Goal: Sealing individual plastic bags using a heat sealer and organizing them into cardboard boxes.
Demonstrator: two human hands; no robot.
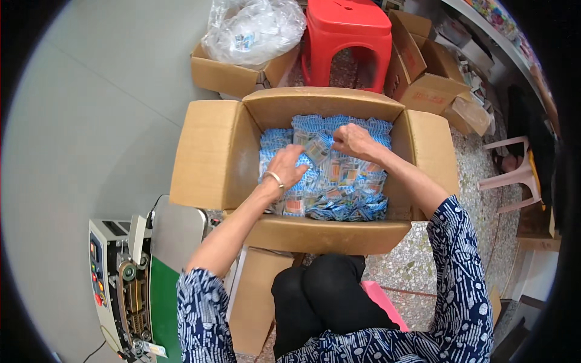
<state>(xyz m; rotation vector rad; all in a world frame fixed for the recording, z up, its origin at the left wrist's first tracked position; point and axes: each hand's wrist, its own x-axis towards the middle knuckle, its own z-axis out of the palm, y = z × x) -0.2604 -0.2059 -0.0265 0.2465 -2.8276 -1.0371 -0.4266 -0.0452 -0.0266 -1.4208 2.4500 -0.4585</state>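
The cardboard box (321, 235) stands open at the top, its flaps splayed outward on the left and right. Blue-and-clear packets (348, 175) fill the interior below the rim, laid out in rows toward the far wall and heaped loosely toward the near one. Open room lies above the packets, between the walls. Beyond the far edge, a red stool (351, 24) and a bag-topped carton (224, 72) stand close by.

The left hand (284, 168) is inside the rim, palm down over the packets, its fingers parted with no visible grip. The left forearm passes over the near left corner; the right crosses the right wall. The right hand (356, 143) is bent inward, fingers curled together. A tilted packet (317, 149) lies between both hands; whether the right fingers grip its edge cannot be told.
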